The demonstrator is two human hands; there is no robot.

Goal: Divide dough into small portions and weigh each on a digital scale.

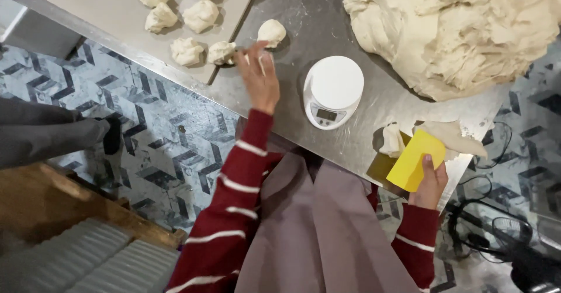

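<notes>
The left hand (258,80) reaches out over the brushed steel tabletop (292,12), its fingers (261,65) spread loosely and open, holding nothing; the fingertips sit just beside a small dough ball (272,32), soft, pale and roughly rounded, which lies on the bare metal at the edge of a flat beige tray (99,7). Whether the fingers touch the ball cannot be told. On the tray lie more dough pieces (200,15), lumpy and creased, set apart from each other in loose rows.

The right hand (429,185) is at the near edge of the tabletop, fingers closed around a yellow scraper (415,158), a thin, smooth, flat plastic card with rounded corners. Its blade points toward a small torn lump of dough (391,140) and a flattened, ragged strip of dough (453,136) just beside it.

Between the two hands stands a round white kitchen scale (333,91), glossy plastic with a smooth circular platform and a small grey display at the front. Beyond it, filling the far right of the tabletop, rests a big mass of dough (461,30), shaggy, folded and rough on its surface. The metal around it is dusted with flour.

The sleeves (234,193) are dark red knit with thin white stripes, over a mauve apron (315,234).
</notes>
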